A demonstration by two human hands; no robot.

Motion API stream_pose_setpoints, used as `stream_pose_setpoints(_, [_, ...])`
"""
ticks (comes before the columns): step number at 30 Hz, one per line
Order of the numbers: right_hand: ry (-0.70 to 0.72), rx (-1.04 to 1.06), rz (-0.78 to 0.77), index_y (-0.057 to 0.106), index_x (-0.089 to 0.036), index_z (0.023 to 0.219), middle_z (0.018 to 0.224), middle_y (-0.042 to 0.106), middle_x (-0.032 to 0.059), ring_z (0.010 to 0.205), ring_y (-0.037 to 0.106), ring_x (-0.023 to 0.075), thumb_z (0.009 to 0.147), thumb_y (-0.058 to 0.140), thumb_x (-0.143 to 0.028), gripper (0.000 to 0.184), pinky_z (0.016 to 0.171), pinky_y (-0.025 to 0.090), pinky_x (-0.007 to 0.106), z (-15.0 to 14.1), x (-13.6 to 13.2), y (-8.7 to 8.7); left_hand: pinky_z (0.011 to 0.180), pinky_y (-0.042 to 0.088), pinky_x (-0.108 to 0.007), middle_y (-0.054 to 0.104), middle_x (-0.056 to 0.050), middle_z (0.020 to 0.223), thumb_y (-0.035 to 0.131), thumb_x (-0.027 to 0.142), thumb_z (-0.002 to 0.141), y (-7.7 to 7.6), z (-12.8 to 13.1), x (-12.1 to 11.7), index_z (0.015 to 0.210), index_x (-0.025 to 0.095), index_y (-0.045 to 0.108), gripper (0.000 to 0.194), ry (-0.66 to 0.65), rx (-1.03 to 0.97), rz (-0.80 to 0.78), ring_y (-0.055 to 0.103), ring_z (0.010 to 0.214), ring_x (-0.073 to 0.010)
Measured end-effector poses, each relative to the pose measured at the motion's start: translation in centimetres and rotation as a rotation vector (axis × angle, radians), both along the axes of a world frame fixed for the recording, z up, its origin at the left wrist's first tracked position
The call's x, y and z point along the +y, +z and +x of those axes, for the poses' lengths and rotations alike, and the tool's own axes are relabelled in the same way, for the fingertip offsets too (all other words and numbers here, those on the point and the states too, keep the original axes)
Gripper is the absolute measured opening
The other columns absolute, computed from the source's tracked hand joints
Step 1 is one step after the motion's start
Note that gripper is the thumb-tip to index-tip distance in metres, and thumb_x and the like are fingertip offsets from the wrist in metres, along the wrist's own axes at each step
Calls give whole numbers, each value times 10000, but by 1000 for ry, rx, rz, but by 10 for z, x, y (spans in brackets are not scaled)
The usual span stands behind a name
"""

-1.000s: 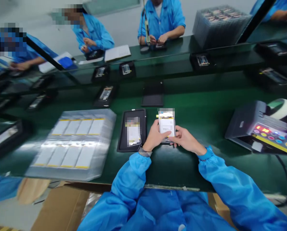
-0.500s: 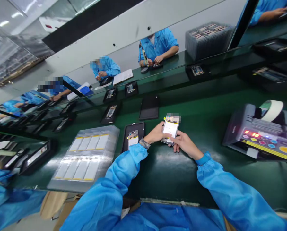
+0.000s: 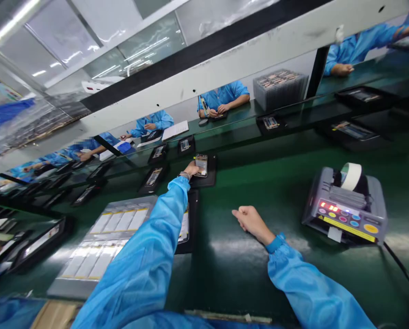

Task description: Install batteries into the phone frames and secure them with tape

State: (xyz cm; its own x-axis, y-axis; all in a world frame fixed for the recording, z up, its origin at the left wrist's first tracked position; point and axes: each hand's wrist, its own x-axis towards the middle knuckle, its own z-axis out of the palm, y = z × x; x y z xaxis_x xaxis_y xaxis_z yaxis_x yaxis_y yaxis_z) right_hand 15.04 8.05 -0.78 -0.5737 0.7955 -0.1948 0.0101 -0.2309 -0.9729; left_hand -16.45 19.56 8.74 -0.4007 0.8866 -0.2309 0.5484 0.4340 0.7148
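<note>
My left hand [image 3: 191, 169] reaches forward with its fingers closed on the left edge of an opened phone [image 3: 201, 162], whose inner parts face up. The phone is over a black tray [image 3: 209, 179]; whether it rests fully on it I cannot tell. My right hand [image 3: 253, 222] is held closed above the green bench, its fingers curled in. What those fingers hold, if anything, is hidden. Under my left forearm lies a second black tray [image 3: 194, 205] with another opened phone [image 3: 184, 227], partly covered by my sleeve.
To the right stands a tape dispenser [image 3: 348, 205] with a lit red display and a cable. Stacked clear trays of white batteries [image 3: 103, 224] lie at left. Black trays with phones line the far bench [image 3: 153, 177]. Co-workers in blue [image 3: 221, 98] sit beyond the divider.
My left hand has carried the phone forward and left to the black tray. My right hand has let go of the phone and closed, staying near the bench's middle. The view has shifted.
</note>
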Motion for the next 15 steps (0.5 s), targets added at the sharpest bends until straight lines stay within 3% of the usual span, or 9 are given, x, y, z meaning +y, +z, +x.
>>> stream_pose_setpoints(2, [5, 1, 22, 381, -233, 554, 406, 433, -46, 366, 371, 81, 743, 663, -409, 382, 409, 237, 208, 0, 0, -2, 842, 590, -374, 719, -91, 1018, 763, 246, 882, -2, -11, 6, 1052, 105, 667, 240, 2, 25, -46, 702, 918, -215])
stream_pose_setpoints(5, [16, 46, 56, 402, -229, 567, 429, 441, -51, 393, 361, 83, 661, 615, -282, 239, 430, 219, 210, 2, 1, -2, 819, 602, -379, 680, -78, 1108, 655, 352, 982, -7, -22, 11, 1155, 131, 657, 280, -5, 57, -80, 682, 941, -197])
stream_pose_setpoints(8, [17, 61, 80, 412, -227, 568, 462, 468, -39, 413, 362, 86, 647, 589, -263, 196, 442, 219, 218, 5, 2, 0, 746, 590, -328, 684, -51, 948, 663, 389, 974, -4, -36, 12, 1039, 112, 675, 285, 0, 110, -67, 663, 802, -159])
stream_pose_setpoints(12, [22, 52, 70, 455, -231, 624, 519, 540, -14, 422, 384, 100, 696, 628, -323, 209, 442, 246, 233, 9, 3, 7, 671, 541, -278, 585, -3, 612, 792, 385, 854, 18, -70, -6, 764, 93, 672, 328, 41, 196, -21, 551, 588, -124])
stream_pose_setpoints(15, [-13, 44, 128, 465, -233, 644, 538, 542, -8, 443, 401, 111, 731, 665, -353, 248, 451, 270, 242, 12, 3, 10, 691, 530, -276, 613, -18, 624, 830, 320, 810, 44, -108, -46, 786, 110, 692, 253, 98, 258, -11, 561, 606, -135])
